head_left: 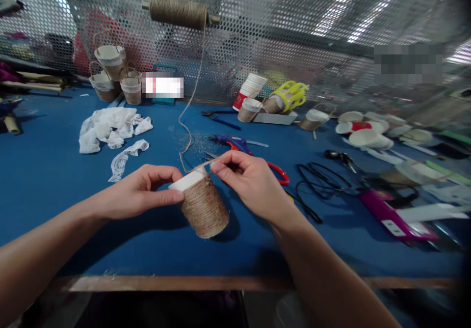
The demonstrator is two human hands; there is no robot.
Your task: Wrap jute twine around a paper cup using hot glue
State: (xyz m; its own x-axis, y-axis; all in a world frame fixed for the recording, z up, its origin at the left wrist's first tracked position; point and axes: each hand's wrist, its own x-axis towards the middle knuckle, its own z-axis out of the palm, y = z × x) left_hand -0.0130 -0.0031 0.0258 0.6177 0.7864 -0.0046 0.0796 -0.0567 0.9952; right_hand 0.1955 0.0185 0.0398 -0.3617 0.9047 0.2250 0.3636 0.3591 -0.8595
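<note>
A cup wrapped in brown twine (206, 205) is tilted above the blue table, its white rim toward the upper left. My left hand (147, 190) grips that rim between thumb and fingers. At the cup's right side, my right hand (246, 178) pinches the twine (198, 167) near the rim. The strand runs loosely back and up to a twine spool (178, 13) on a rod at the mesh. Just behind my right hand lie a blue glue gun (231, 142) and red-handled scissors (278, 173), partly hidden by the hand.
White lace (106, 126) lies at the left on the blue table (37, 171). Small twine baskets (110, 60) stand at the back left. Stacked paper cups (252, 87) and pliers (221, 118) are at the back. Black cable (320, 183) and a purple power strip (393, 215) lie right.
</note>
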